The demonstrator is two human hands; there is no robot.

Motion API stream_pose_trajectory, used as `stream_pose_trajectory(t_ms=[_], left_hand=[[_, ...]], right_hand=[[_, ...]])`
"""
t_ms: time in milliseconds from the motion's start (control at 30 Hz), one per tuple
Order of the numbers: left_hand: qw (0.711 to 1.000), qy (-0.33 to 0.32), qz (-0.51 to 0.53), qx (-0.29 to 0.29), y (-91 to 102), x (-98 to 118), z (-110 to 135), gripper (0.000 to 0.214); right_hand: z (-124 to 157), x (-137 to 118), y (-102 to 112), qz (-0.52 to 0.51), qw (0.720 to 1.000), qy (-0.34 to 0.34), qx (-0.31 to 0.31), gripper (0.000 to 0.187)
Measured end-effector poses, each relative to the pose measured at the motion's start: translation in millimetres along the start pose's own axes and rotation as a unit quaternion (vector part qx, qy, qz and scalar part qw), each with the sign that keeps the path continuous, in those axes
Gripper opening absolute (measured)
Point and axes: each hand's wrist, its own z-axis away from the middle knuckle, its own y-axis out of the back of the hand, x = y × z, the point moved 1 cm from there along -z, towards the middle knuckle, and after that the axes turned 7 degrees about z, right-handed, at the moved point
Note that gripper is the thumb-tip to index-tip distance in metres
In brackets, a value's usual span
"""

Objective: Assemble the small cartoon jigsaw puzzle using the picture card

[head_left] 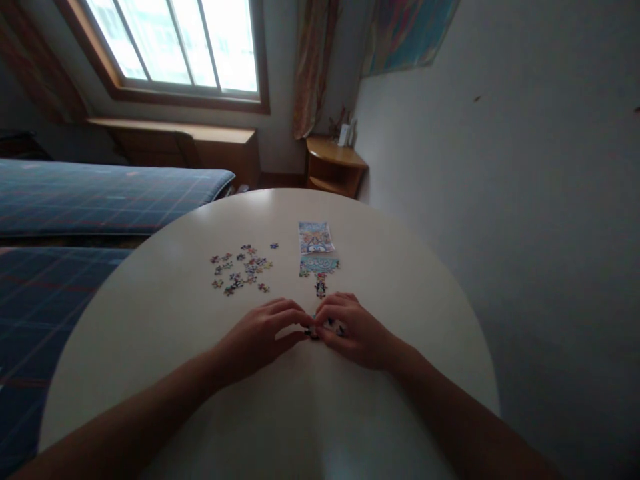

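Note:
Both my hands rest on a round white table [165, 347], fingertips meeting over a few small jigsaw pieces [314, 331]. My left hand [263, 335] pinches at the pieces with its fingers drawn together. My right hand [353, 328] curls over the same cluster, with pieces showing between its fingers. Just beyond lies a partly joined strip of puzzle [319, 268], with a small picture card [315, 237] above it. Several loose pieces [241, 268] are scattered to the left.
A bed with a blue plaid cover [90, 193] lies to the left of the table. A grey wall [525, 200] runs close on the right. At the back stand a wooden corner shelf [333, 167] and a bright window [180, 43].

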Motion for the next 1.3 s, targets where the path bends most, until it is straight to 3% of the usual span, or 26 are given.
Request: stream_pose_trajectory(t_ms=[200,600,867,1200,1300], left_hand=[[0.998,-0.008,-0.053,-0.029,-0.5,-5.9,2.2,0.011],[0.989,0.088,-0.092,-0.070,-1.3,-4.7,4.9,0.009],[0.988,0.009,-0.140,-0.065,0.4,-4.6,6.5,0.013],[0.961,-0.089,-0.215,-0.152,8.4,3.1,3.6,0.018],[0.954,-0.104,-0.234,-0.155,8.6,4.8,4.5,0.016]], right_hand=[[1.8,3.7,1.8,0.044,0.999,-0.014,-0.013,0.003],[6.2,15.5,5.8,0.096,0.995,0.007,-0.034,0.013],[6.9,18.7,3.9,0.097,0.995,0.019,-0.032,0.009],[6.2,14.2,5.4,0.110,0.993,0.023,-0.036,0.007],[5.8,13.3,6.3,0.113,0.993,0.025,-0.038,0.006]])
